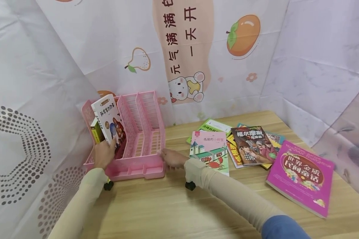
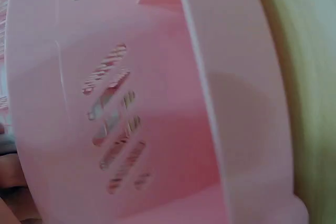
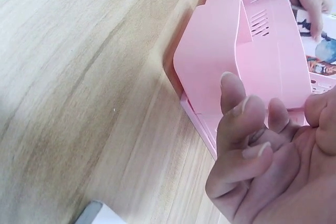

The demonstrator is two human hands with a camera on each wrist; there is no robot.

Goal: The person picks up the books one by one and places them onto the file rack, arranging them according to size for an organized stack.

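A pink desktop book rack [image 1: 151, 163] with upright dividers stands on the table at the left. My left hand [image 1: 104, 154] holds a white-covered book [image 1: 109, 114] by its lower part, in the rack's leftmost compartment. A thinner green-and-yellow book [image 1: 97, 131] sits beside it, partly hidden by the white one. At the rack's front right corner my right hand [image 1: 174, 159] grips the edge, thumb at the rim and fingers curled, as the right wrist view shows. The left wrist view is filled by the rack's slotted front wall [image 2: 157, 87]; the left fingers barely show there.
Right of the rack lie a pink crab-cover book [image 1: 210, 146], a dark comic-style book [image 1: 252, 146] over several others, and a thick purple book [image 1: 302, 179]. A green book [image 1: 216, 126] is partly covered at the back. Printed cloth [image 1: 113, 43] hangs behind.
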